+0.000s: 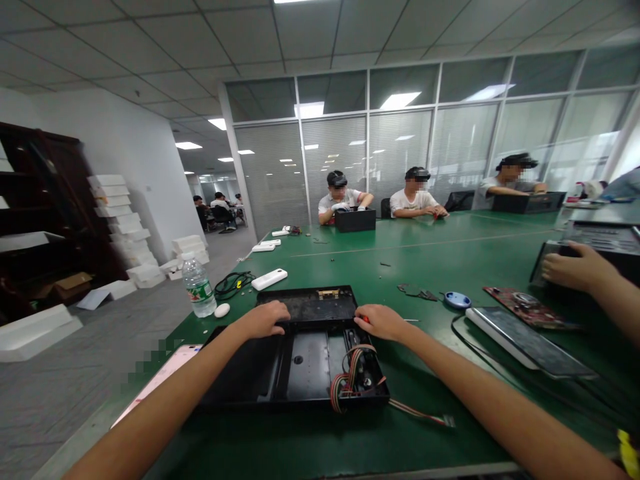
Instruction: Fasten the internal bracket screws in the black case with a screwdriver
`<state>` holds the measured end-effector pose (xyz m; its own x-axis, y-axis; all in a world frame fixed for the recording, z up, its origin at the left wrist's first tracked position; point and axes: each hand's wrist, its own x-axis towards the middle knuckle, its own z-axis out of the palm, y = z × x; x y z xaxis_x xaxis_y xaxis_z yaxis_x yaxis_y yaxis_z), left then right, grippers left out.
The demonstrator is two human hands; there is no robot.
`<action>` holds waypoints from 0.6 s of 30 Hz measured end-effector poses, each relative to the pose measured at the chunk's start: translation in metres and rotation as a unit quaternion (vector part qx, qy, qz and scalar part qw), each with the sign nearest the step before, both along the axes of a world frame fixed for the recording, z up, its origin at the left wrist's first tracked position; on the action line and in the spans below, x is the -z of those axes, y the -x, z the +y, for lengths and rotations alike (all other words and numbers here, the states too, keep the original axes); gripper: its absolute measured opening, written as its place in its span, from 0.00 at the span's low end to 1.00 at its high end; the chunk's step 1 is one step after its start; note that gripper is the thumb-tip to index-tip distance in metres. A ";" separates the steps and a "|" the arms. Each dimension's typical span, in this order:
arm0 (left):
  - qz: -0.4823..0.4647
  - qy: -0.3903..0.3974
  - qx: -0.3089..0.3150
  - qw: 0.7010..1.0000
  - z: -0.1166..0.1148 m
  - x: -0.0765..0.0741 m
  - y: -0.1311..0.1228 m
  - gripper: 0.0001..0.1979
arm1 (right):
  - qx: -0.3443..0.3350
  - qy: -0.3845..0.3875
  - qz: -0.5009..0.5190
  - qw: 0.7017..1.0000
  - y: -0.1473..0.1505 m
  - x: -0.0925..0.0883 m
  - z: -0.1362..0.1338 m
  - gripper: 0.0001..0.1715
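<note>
Directly ahead, black case (295, 360) on counter (450, 260). Left grip (263, 320) on its far edge, clasp cannot tell; right grip (383, 322) closed round red-handled tool (365, 319), nearer ribbon cable (350, 380).

Matt black plastic case (300, 360) lies on a smooth green table (450, 253), beside a clear glossy plastic bottle (199, 287).

Single head-worn view, facing forward and down, close over green table (450, 253)
</note>
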<state>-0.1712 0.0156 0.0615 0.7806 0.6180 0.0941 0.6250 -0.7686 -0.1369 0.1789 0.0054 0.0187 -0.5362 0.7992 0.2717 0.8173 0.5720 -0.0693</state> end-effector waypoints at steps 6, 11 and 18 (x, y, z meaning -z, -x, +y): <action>0.070 -0.075 -0.033 0.994 -0.014 0.014 -0.014 0.03 | 0.026 -0.047 -0.003 0.999 -0.002 -0.007 -0.004 0.19; 0.108 -0.101 -0.049 0.988 -0.016 0.022 -0.016 0.10 | 0.018 -0.060 0.008 0.998 -0.010 -0.005 -0.003 0.16; 0.057 -0.087 -0.054 0.993 -0.024 0.026 -0.007 0.09 | 0.015 -0.051 0.024 0.998 -0.015 -0.003 -0.001 0.14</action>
